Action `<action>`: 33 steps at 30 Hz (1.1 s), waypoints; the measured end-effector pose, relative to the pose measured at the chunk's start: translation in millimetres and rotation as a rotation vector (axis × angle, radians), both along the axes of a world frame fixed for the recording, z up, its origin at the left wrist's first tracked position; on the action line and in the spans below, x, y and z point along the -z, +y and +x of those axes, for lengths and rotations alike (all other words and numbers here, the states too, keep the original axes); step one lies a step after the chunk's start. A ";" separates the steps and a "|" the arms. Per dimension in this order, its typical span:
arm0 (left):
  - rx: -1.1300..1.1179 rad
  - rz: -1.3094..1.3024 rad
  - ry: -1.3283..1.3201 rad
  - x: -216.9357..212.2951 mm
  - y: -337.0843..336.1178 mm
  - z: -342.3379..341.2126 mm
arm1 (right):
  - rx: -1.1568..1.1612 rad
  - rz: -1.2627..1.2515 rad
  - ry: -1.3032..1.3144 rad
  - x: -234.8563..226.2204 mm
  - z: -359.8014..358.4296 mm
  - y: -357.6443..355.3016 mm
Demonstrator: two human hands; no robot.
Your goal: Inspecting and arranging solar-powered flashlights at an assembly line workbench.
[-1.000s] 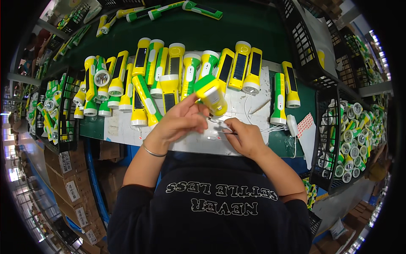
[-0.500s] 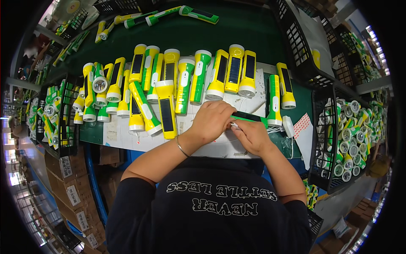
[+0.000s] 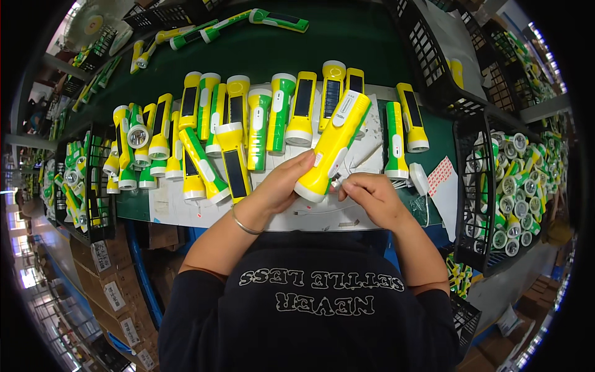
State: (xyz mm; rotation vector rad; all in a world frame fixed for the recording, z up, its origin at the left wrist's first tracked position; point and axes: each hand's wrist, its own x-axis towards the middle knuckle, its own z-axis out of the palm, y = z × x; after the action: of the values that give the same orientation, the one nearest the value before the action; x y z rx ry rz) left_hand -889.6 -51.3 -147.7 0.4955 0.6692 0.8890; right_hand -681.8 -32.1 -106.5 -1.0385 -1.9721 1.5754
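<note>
My left hand (image 3: 280, 188) grips a yellow flashlight (image 3: 338, 137); just right of the flashlight, my right hand (image 3: 377, 198) curls, its contents unclear.

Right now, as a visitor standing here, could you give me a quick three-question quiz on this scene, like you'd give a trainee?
1. Which hand is wrapped around the raised yellow flashlight?
2. True or false: a white block lies to the right of the right hand.
3. What fills the black crate at right: (a) flashlights, (b) bottles, (c) gloves?

Key: 1. The left hand. 2. True. 3. a.
</note>
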 end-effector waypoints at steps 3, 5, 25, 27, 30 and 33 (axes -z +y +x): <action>0.026 0.019 0.002 -3.2 -1.8 7.7 | -0.008 -0.150 0.075 0.0 5.6 5.1; 0.022 0.028 0.027 -3.9 -1.6 11.2 | -0.027 -0.177 0.034 5.8 10.6 7.1; -0.077 0.468 0.561 -4.8 -12.6 5.5 | 0.007 -0.050 -0.111 11.3 -9.0 -0.9; -0.080 0.455 0.554 -3.7 -12.4 7.8 | 0.003 -0.063 -0.109 11.4 -7.4 0.7; -0.107 0.437 0.532 -0.9 -10.0 11.6 | -0.003 -0.068 -0.127 10.1 -4.0 6.4; -0.221 0.385 0.517 -6.5 -16.0 4.0 | -0.049 -0.012 -0.101 5.9 -9.7 6.2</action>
State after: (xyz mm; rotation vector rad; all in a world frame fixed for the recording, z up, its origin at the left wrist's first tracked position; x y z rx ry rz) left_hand -885.6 -67.2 -141.3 1.0324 1.0426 1.1171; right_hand -691.4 -25.9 -112.4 -1.1028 -2.0722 1.5915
